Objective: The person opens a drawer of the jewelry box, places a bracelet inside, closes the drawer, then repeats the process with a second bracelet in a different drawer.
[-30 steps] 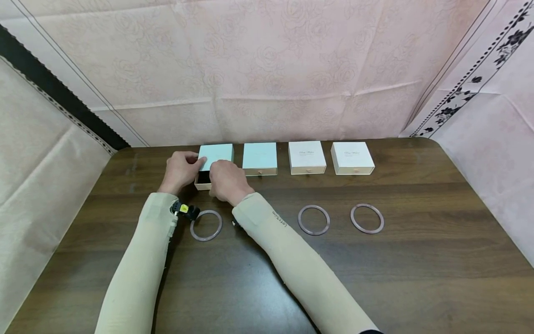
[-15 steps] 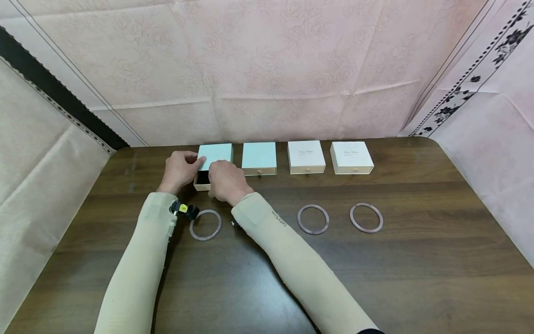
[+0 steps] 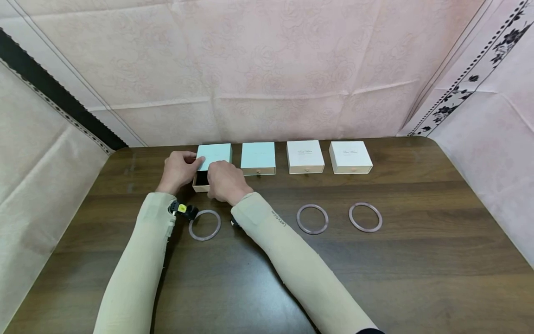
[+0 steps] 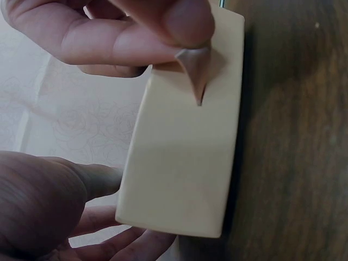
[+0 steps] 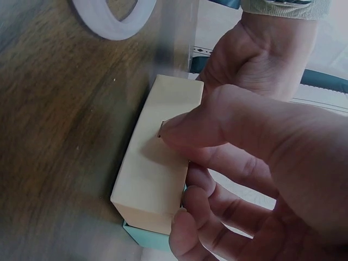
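Note:
A pale turquoise drawer box (image 3: 213, 155) stands at the left end of a row, its cream drawer (image 3: 201, 188) partly out and dark inside. My left hand (image 3: 178, 172) holds the box at its left side, thumb by the top edge. In front of the drawer, my right hand (image 3: 227, 182) pinches a small ribbon tab (image 4: 197, 68) on the drawer front, as the left wrist view shows; its other fingers are curled in the right wrist view. Nearest to the hands lies a pale lilac bangle (image 3: 205, 237), partly behind the left wrist camera.
A second turquoise box (image 3: 258, 156) and two white boxes (image 3: 305, 154), (image 3: 350, 154) stand to the right along the back edge of the brown wooden table (image 3: 417, 278). Two more bangles (image 3: 312, 233), (image 3: 365, 230) lie in front of the white boxes. Patterned cloth (image 3: 267, 69) hangs behind.
The drawer has come very slightly further out toward me. Both hands keep the same hold, and the bangles and other boxes stay in place on the table.

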{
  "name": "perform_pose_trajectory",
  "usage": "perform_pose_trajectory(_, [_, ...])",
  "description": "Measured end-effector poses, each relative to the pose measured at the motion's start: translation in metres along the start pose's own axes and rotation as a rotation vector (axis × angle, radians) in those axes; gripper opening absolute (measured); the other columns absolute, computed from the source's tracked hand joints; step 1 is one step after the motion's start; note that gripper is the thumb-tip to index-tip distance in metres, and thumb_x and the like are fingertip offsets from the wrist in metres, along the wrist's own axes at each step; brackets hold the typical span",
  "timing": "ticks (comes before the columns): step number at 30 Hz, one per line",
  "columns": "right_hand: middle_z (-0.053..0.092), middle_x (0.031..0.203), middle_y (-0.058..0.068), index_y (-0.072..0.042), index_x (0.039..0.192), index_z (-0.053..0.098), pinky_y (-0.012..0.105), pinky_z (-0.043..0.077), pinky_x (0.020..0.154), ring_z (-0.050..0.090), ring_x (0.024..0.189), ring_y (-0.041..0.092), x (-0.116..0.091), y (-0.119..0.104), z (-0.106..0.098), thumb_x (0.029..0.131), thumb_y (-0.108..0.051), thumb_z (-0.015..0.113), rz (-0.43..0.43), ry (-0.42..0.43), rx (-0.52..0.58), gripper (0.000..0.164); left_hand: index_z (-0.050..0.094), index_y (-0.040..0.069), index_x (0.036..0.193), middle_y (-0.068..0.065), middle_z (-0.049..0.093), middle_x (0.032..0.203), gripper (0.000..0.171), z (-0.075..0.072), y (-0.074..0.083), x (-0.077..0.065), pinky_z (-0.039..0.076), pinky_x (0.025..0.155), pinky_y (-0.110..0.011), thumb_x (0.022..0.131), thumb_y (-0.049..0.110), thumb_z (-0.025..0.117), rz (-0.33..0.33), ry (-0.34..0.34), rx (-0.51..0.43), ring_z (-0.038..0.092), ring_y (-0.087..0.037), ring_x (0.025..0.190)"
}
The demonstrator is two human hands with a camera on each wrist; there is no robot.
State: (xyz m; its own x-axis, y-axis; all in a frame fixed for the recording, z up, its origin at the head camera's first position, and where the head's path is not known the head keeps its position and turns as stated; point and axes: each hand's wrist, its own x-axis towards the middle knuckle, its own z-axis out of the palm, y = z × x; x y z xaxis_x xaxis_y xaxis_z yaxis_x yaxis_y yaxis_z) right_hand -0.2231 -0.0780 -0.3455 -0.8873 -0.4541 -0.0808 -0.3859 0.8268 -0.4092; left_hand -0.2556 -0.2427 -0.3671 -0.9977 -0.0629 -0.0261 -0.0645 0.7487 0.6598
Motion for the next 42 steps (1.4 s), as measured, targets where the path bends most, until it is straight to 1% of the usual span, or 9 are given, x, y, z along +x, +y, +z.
perform_pose_trajectory(5, [0.062, 0.071, -0.003, -0.016, 0.065, 0.062, 0.028, 0.051, 0.054, 0.058, 0.065, 0.012, -0.0005, -0.0006, 0.0001, 0.087, -0.021, 0.081, 0.005, -0.004, -0.005, 0.030, 0.064, 0.000, 0.135, -0.024, 0.067, 0.123, 0.048, -0.0004, 0.0000, 0.0002, 0.051, 0.077, -0.034, 0.104, 0.036, 0.057, 0.002, -0.008, -0.001, 0.064, -0.034, 0.104])
perform_pose_trajectory(7, [0.062, 0.071, -0.003, -0.016, 0.065, 0.062, 0.028, 0.052, 0.055, 0.058, 0.065, 0.012, -0.0009, -0.0010, -0.0003, 0.087, -0.021, 0.081, 0.002, -0.005, -0.006, 0.030, 0.064, 0.000, 0.135, -0.024, 0.067, 0.123, 0.048, -0.0006, 0.0000, 0.0006, 0.051, 0.076, -0.033, 0.104, 0.036, 0.057, 0.000, -0.009, 0.001, 0.064, -0.034, 0.103])
perform_pose_trajectory(9, [0.062, 0.070, -0.003, -0.016, 0.065, 0.062, 0.028, 0.052, 0.055, 0.058, 0.064, 0.012, -0.0014, -0.0012, -0.0008, 0.087, -0.021, 0.081, -0.004, -0.002, -0.003, 0.030, 0.064, -0.001, 0.134, -0.024, 0.067, 0.123, 0.048, -0.0009, 0.0003, 0.0010, 0.052, 0.078, -0.035, 0.104, 0.036, 0.057, -0.001, -0.006, 0.004, 0.064, -0.035, 0.104])
perform_pose_trajectory(13, [0.061, 0.069, -0.003, -0.016, 0.065, 0.062, 0.028, 0.052, 0.054, 0.057, 0.063, 0.012, -0.0024, -0.0017, -0.0020, 0.087, -0.020, 0.081, -0.011, 0.003, 0.004, 0.030, 0.064, -0.001, 0.134, -0.025, 0.066, 0.126, 0.048, -0.0014, 0.0010, 0.0019, 0.053, 0.089, -0.045, 0.104, 0.035, 0.057, 0.000, 0.001, 0.009, 0.062, -0.037, 0.112])
perform_pose_trajectory(15, [0.061, 0.069, -0.003, -0.016, 0.065, 0.061, 0.028, 0.052, 0.055, 0.057, 0.062, 0.012, -0.0029, -0.0020, -0.0021, 0.088, -0.020, 0.081, -0.010, -0.001, 0.005, 0.030, 0.063, -0.002, 0.135, -0.025, 0.066, 0.127, 0.048, -0.0014, 0.0011, 0.0020, 0.053, 0.092, -0.048, 0.104, 0.035, 0.057, 0.000, 0.000, 0.011, 0.062, -0.038, 0.114])
perform_pose_trajectory(31, [0.064, 0.071, -0.003, -0.016, 0.068, 0.064, 0.029, 0.052, 0.055, 0.060, 0.063, 0.012, -0.0046, -0.0046, -0.0013, 0.089, -0.021, 0.079, -0.020, -0.029, -0.015, 0.027, 0.063, -0.002, 0.135, -0.025, 0.066, 0.124, 0.049, -0.0010, -0.0004, -0.0011, 0.053, 0.086, -0.045, 0.104, 0.035, 0.057, 0.002, 0.001, 0.007, 0.062, -0.037, 0.108])
perform_pose_trajectory(42, [0.062, 0.067, -0.003, -0.016, 0.065, 0.062, 0.028, 0.052, 0.054, 0.059, 0.060, 0.012, -0.0047, -0.0040, -0.0009, 0.089, -0.021, 0.079, -0.026, -0.041, -0.024, 0.029, 0.062, -0.002, 0.136, -0.026, 0.065, 0.127, 0.049, -0.0010, 0.0007, -0.0022, 0.053, 0.092, -0.050, 0.105, 0.035, 0.056, 0.002, -0.008, 0.001, 0.061, -0.038, 0.112])
